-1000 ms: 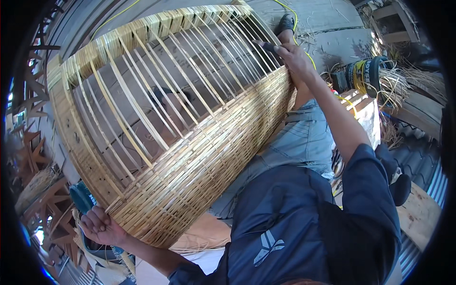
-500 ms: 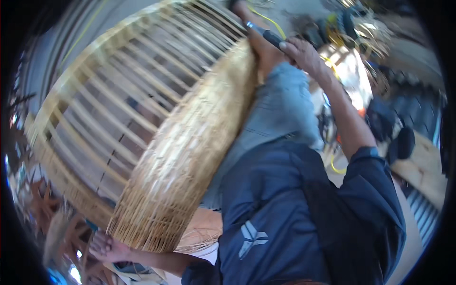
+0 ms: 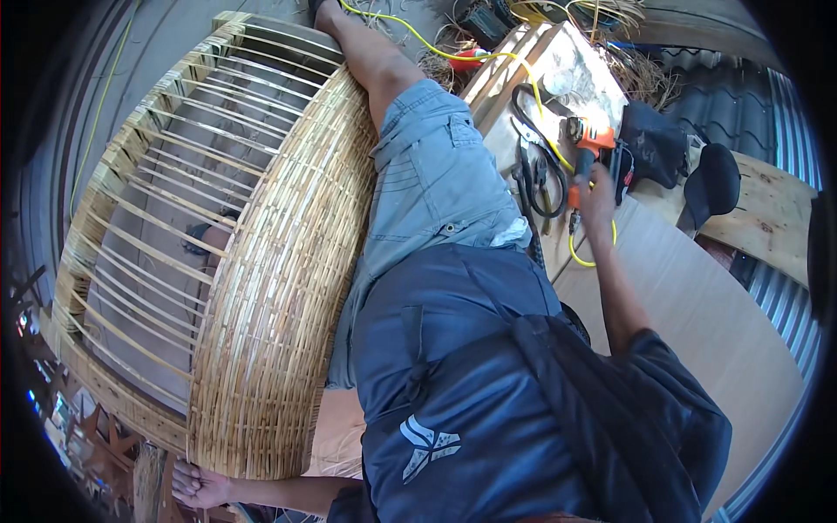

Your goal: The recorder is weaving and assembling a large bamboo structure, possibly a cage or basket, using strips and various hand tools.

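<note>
Our left hand (image 3: 199,485) closes on the near bottom edge of the big rattan frame (image 3: 261,288), which leans against our left leg, while our right hand (image 3: 595,193) is wrapped around the orange power tool (image 3: 593,144) on the wooden bench (image 3: 697,296) at right. To do this well, we judge, we should keep the frame braced against the leg and lift the tool clear of its yellow cord (image 3: 575,253). Pliers (image 3: 532,174) lie on the bench; rattan scraps (image 3: 628,70) litter the far floor.
</note>
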A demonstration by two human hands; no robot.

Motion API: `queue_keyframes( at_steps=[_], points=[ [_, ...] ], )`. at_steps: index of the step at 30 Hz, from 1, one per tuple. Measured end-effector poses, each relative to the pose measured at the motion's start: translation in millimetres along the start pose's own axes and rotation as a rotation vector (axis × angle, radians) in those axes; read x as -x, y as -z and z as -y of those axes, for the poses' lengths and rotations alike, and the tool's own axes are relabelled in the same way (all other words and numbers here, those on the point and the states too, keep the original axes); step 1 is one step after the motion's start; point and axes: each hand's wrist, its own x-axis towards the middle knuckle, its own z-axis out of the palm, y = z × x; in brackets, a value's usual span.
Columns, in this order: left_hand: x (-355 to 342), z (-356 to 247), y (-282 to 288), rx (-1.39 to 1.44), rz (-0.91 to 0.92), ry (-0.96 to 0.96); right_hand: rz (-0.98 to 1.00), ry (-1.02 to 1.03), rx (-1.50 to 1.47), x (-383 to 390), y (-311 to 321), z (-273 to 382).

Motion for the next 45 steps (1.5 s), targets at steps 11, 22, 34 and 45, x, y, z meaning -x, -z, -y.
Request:
queue_keyframes(
  at_steps=[11, 22, 34, 45],
  points=[
    [17, 31, -33, -0.13, -0.365, -0.248, 0.173, -0.043, -0.456, -104, -25, -95],
    [11, 34, -33, -0.155, -0.289, -0.251, 0.578, 0.192, -0.842, -29, 89, 222],
    [12, 35, -24, -0.082, -0.274, -0.275, 1.626, 0.766, -0.569, 128, 38, 504],
    [15, 36, -23, -0.072, -0.327, -0.244, 1.683, 0.836, -0.353, 162, 10, 545]
  ],
)
